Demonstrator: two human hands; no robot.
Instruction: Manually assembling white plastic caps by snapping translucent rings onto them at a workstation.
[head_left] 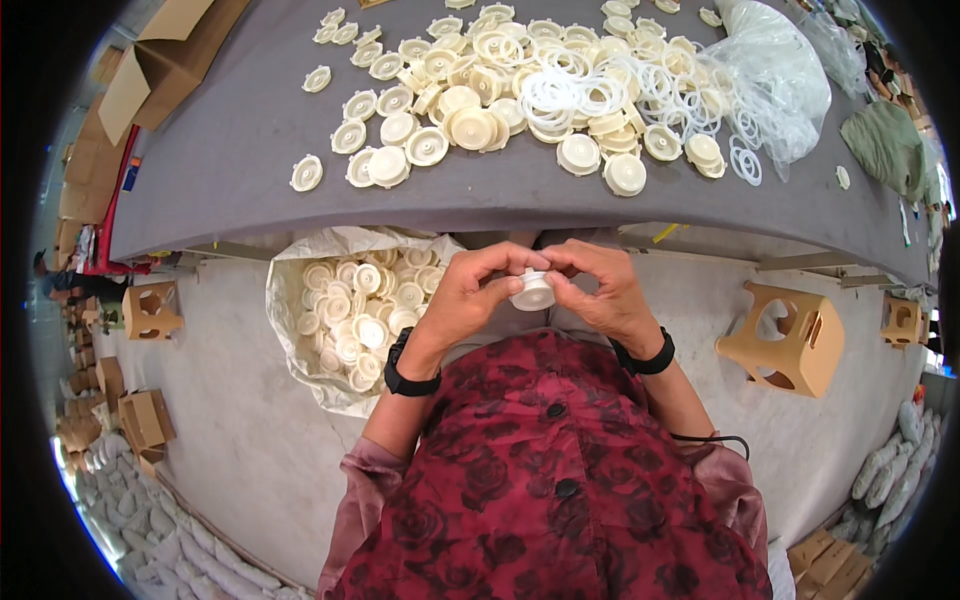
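Observation:
Between my two hands, in front of my body and just off the table's near edge, is a cream plastic cap (533, 291). The fingers and thumb of my left hand (476, 290) pinch it from the left. My right hand (603, 290) grips it from the right, thumb against its side. Whether a ring sits on this cap cannot be made out. On the table ahead lies a wide heap of similar round cream caps (470, 128), some singly at its left. Thin translucent white rings (555, 100) lie in a tangle on top of the heap.
A grey-covered table (240, 180) spans the front. A clear plastic bag (775, 70) lies right of the heap, near a green cloth (884, 145). Below left stands an open white sack (290, 330) full of caps. A tan plastic stool (815, 340) is at right; a cardboard box (185, 60) at far left.

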